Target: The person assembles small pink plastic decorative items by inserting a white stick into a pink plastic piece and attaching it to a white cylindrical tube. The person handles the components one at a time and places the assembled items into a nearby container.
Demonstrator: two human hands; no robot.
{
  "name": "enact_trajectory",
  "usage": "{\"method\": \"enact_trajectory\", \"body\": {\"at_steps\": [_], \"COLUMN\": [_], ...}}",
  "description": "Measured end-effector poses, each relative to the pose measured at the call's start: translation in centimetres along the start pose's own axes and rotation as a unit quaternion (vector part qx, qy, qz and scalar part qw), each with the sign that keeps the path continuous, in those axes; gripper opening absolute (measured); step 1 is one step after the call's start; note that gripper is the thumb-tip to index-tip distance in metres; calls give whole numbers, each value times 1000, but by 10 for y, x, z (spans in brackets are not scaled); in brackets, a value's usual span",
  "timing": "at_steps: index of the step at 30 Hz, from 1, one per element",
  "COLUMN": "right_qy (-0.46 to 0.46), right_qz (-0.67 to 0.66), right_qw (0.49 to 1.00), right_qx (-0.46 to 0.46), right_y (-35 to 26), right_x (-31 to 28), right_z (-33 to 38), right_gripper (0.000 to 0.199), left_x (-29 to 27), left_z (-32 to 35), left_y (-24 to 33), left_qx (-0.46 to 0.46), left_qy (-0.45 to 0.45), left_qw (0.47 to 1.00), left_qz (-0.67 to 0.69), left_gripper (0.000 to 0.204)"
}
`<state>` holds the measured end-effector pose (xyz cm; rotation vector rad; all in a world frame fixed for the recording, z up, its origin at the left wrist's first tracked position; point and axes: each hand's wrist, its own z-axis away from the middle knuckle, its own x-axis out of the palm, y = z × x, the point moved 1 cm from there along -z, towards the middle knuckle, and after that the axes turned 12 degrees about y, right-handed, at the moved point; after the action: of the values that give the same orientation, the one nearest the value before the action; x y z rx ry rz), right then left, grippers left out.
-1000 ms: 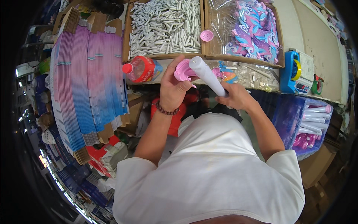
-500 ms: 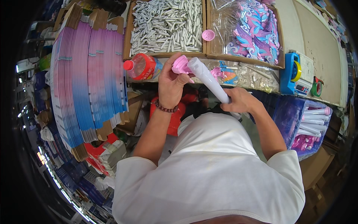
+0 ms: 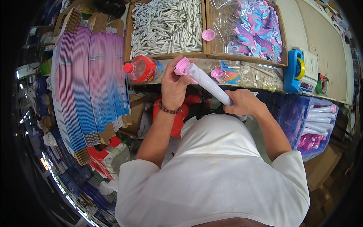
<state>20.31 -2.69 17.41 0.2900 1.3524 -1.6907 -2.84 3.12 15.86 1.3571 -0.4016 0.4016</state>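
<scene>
My left hand (image 3: 173, 85) grips the top end of a long white tube (image 3: 208, 83), with its fingers on the pink cap (image 3: 182, 66) fitted there. The lower end of the tube sits in my right hand (image 3: 243, 103), which is closed around it. The tube slants from upper left to lower right in front of my chest. A loose pink cap (image 3: 208, 34) lies on the divider between the two boxes above.
A box of several small white pieces (image 3: 166, 24) and a box of pink and blue printed parts (image 3: 257, 26) sit ahead. A red-capped bottle (image 3: 143, 69) lies left. Stacked pink-blue cartons (image 3: 89, 79) stand left, a blue tape dispenser (image 3: 298, 72) right, finished tubes (image 3: 319, 121) in a bag.
The tube has tilted and shifted left and down; my right hand slid lower and right along it while my left hand stayed on the pink cap.
</scene>
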Motion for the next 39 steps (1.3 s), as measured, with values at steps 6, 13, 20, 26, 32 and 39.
{"method": "enact_trajectory", "body": {"at_steps": [6,13,20,26,32,39], "right_qy": [24,47,73,81,74,74], "right_qz": [31,107,147,185,180,150], "right_qw": [999,993,986,979,981,986], "right_qx": [4,0,-10,-6,10,-3], "right_y": [-6,-6,-4,0,-7,-8], "right_x": [0,5,13,25,33,36], "right_z": [3,2,1,0,-3,-2], "right_gripper": [30,31,31,31,33,38], "left_x": [4,-8,-13,-10,-2,-7], "left_z": [3,3,7,11,15,15], "left_y": [1,-17,-27,-28,-32,-34], "left_qx": [-26,-29,-51,-59,-95,-159], "left_qy": [0,35,53,53,86,95], "left_qw": [999,997,994,997,992,982], "left_qz": [40,68,81,26,-15,25], "left_gripper": [71,59,48,48,43,32]}}
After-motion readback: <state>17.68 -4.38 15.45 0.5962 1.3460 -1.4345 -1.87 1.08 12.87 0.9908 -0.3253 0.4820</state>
